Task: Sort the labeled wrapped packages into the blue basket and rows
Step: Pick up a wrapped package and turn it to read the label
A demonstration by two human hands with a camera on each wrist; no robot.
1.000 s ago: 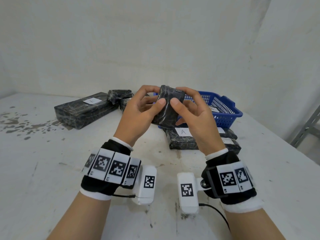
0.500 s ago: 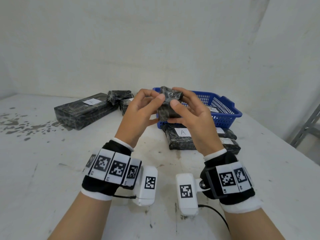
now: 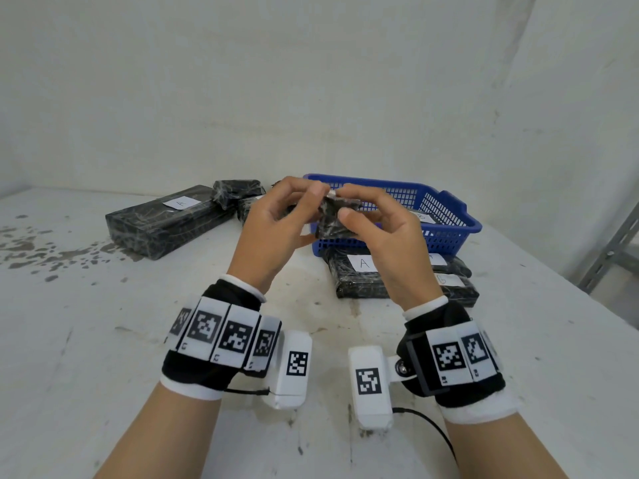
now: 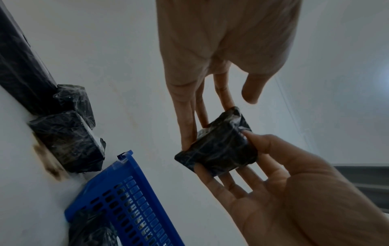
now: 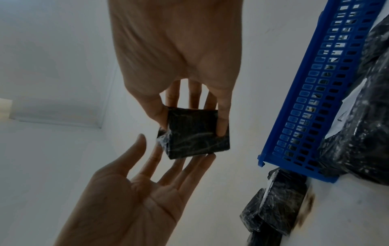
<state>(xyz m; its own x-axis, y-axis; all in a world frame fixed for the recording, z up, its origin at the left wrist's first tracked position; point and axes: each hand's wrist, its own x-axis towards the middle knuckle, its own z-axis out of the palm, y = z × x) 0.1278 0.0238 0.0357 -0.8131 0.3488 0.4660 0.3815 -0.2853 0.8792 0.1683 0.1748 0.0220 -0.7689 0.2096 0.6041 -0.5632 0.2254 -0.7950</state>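
Observation:
A small black wrapped package point(image 3: 333, 219) is held up in front of the blue basket point(image 3: 449, 242). My right hand point(image 3: 349, 205) pinches it between thumb and fingers point(image 5: 223, 124). My left hand point(image 3: 311, 209) touches it with straight fingertips point(image 4: 187, 143), thumb off it, palm open. No label shows on the package point(image 4: 219, 149) in either wrist view. A package with a white label point(image 3: 423, 217) lies in the basket.
A long black package labelled A point(image 3: 166, 219) lies at the back left, with small wrapped ones point(image 3: 237, 190) beside it. Two labelled packages point(image 3: 359, 274) point(image 3: 453, 285) lie in front of the basket. A metal shelf frame point(image 3: 615, 250) stands past the table's right edge.
The small package has been turned between my hands. My left thumb has come off it and the left fingers have straightened, while the right hand keeps its pinch.

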